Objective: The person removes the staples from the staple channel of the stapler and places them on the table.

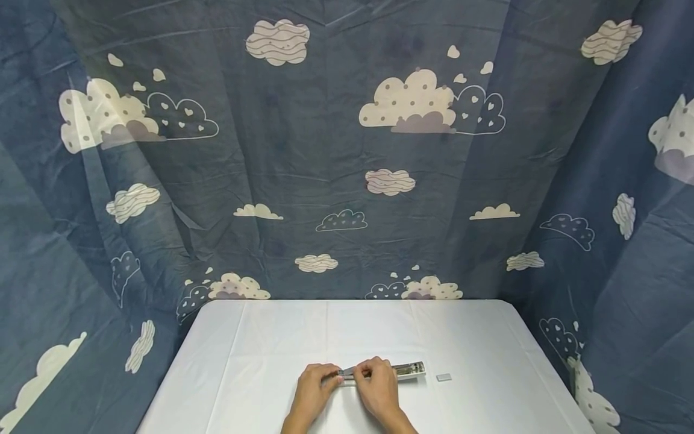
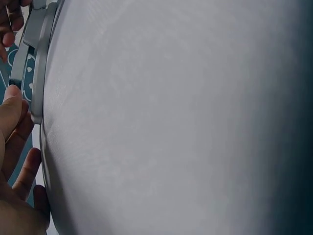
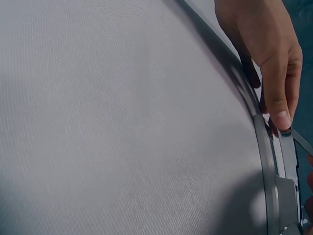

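A long silver-grey stapler (image 1: 409, 371) lies crosswise on the white table, its top lifted so that the metal inside shows at the right end. My left hand (image 1: 314, 389) pinches the stapler's left end between thumb and fingers, as the left wrist view also shows with the thumb (image 2: 12, 93) on the metal. Over the stapler's middle, my right hand (image 1: 376, 386) has curled fingers at a thin grey metal part that slants up from the left end. Its fingertips are partly hidden in the head view, and only bits of its fingers (image 3: 310, 183) show in the right wrist view.
A small grey block, like a strip of staples (image 1: 443, 377), lies right of the stapler. The table (image 1: 282, 325) has a white cover with faint creases. Dark blue curtains (image 1: 303, 132) with cloud prints hang behind it and on both sides.
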Tool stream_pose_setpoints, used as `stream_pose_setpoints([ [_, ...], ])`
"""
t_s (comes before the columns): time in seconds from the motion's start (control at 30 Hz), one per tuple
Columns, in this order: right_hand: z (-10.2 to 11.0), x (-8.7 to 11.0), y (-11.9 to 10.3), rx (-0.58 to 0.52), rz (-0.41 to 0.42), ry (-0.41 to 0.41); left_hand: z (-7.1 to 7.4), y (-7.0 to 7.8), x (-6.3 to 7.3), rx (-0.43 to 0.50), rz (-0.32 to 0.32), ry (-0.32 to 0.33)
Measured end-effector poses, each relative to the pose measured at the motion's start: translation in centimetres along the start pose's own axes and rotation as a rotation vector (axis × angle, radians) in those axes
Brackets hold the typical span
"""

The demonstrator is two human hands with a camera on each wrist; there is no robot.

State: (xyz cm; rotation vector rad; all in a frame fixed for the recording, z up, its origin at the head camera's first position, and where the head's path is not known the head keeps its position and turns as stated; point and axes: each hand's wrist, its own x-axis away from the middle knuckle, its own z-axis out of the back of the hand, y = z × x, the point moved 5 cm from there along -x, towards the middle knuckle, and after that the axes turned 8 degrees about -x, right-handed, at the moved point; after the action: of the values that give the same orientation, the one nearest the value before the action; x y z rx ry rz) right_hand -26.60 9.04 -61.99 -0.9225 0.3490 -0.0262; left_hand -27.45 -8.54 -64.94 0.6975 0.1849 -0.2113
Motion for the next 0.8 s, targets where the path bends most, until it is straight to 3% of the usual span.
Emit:
stream_pose_setpoints([
  [0.23,0.9,-0.3,0.2,-0.008,0.020,0.027,0.0,0.0,-0.1,0.008,0.014,-0.003],
  [0.53,1.7,-0.1,0.4,-0.019,-0.025,0.019,-0.2,0.0,-0.1,0.015,0.011,-0.009],
  [0.8,2.8,-0.1,0.6,-0.025,-0.016,0.048,-0.3,-0.1,0.0,0.031,0.023,-0.031],
])
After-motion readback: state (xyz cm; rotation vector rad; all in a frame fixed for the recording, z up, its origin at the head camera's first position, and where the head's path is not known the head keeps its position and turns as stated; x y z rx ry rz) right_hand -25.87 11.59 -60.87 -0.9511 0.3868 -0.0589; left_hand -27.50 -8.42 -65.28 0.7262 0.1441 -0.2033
